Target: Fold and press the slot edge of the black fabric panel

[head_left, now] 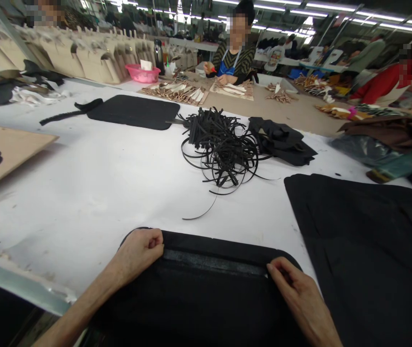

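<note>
A black rounded-corner panel (213, 308) lies before me at the near edge of the table. Across it, just below its far edge, runs a greyish-black strip (209, 261). My left hand (141, 253) is closed at the strip's left end, fingers curled in a pinch and resting on the panel. At the right end, the thumb and fingertips of my right hand (295, 286) pinch together by the panel's right corner. How much of the strip lies inside each pinch is hidden by the fingers.
Ahead lies a tangled pile of thin black strips (224, 144), beside folded black pieces (281, 142). A black panel (133, 112) lies farther back, large black sheets (368, 250) to the right, a board (14, 149) to the left. A co-worker (237, 48) sits across the table.
</note>
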`<state>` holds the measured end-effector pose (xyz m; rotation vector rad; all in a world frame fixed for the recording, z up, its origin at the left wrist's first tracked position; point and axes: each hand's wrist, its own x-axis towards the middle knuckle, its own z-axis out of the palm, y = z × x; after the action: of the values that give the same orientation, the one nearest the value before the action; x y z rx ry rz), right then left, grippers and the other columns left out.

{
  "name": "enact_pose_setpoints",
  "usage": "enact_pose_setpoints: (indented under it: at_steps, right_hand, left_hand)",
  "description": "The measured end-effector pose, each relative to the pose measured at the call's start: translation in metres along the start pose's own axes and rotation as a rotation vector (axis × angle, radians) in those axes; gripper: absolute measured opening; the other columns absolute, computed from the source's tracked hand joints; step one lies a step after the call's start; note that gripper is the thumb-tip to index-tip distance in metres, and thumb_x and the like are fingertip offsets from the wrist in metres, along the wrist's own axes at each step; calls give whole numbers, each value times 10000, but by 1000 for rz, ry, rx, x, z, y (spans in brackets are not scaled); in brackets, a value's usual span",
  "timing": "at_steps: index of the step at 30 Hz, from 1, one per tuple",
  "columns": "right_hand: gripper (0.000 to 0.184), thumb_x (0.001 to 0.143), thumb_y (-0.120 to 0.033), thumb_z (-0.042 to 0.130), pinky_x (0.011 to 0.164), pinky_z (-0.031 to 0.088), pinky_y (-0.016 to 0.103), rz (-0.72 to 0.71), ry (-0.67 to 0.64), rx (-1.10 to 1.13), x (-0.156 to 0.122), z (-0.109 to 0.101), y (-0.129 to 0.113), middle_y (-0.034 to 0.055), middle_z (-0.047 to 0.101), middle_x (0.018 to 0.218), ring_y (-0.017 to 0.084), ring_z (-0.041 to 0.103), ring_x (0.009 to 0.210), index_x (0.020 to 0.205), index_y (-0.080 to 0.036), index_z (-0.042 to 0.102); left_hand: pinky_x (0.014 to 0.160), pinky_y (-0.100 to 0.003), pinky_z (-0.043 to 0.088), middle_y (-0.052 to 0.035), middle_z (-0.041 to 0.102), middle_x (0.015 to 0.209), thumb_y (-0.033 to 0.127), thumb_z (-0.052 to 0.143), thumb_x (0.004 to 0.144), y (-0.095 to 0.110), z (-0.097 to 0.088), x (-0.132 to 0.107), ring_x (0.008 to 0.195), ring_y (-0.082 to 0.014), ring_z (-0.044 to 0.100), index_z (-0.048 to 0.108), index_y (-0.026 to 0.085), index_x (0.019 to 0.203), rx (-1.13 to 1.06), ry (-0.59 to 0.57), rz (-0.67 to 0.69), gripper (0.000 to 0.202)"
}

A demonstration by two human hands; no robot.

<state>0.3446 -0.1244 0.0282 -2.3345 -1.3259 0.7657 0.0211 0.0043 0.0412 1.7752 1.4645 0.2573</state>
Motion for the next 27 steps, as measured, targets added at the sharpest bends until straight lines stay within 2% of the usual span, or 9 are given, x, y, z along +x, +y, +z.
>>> enact_pose_setpoints:
  at_steps: [4, 10, 17, 21, 27]
  right_hand:
    - [514, 802, -686, 338, 564, 298, 259, -19, -20, 30, 0, 0, 4, -3, 392, 651, 145, 368, 616, 817, -207, 525]
    - [516, 814, -685, 325, 569, 281, 264, -18, -64, 18, 0, -2, 5, -1, 378, 664, 148, 360, 630, 817, -209, 521]
    - [477, 843, -634, 339, 564, 293, 250, -55, -102, 29, 1, -5, 8, 1, 386, 664, 146, 366, 637, 800, -199, 531]
    - [497, 824, -655, 355, 560, 325, 233, -76, -86, 51, -3, -4, 3, 5, 434, 671, 144, 389, 634, 800, -198, 549]
    - [547, 743, -722, 400, 548, 386, 217, -60, -17, 72, -3, 0, 0, 10, 515, 655, 157, 471, 615, 823, -204, 559]
  left_hand:
    - [401, -194, 296, 35, 445, 529, 280, 451, 705, -2, -4, 0, 439, -94, 408, 455, 159, 646, -142, -94, -51, 135]
    - [338, -182, 240, 41, 452, 520, 281, 448, 678, -10, -9, 4, 388, -91, 390, 434, 159, 667, -226, -214, -83, 123]
    - [369, -182, 270, 50, 400, 512, 237, 431, 664, -10, -4, 2, 417, -79, 371, 423, 160, 635, -162, -163, -28, 83]
    - [450, -200, 253, 34, 410, 529, 277, 477, 699, -9, -6, -1, 504, -85, 345, 472, 142, 616, -110, -87, 18, 159]
    - [452, -211, 233, 12, 479, 500, 344, 511, 742, -14, -14, -4, 468, -87, 371, 540, 125, 662, -225, -169, 2, 234]
